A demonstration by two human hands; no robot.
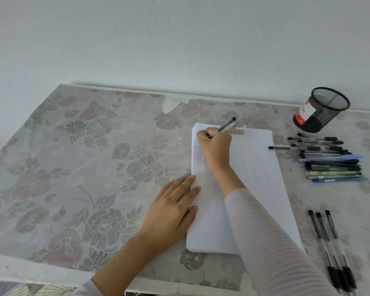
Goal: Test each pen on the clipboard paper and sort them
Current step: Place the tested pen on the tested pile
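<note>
table (94,167) is wearing a floral cloth | clipboard paper (254,178) is lying right of centre | mesh pen cup (323,112) is standing at the far right | pile of pens (329,162) is lying just right of the paper, nearer than the cup | three black pens (333,252) are lying side by side by the front edge, apart from the pile

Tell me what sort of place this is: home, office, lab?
Probably a home table set against a plain wall. Cues: floral cover, mesh pen cup, loose pens beside the paper where the right hand writes with a pen.
</note>
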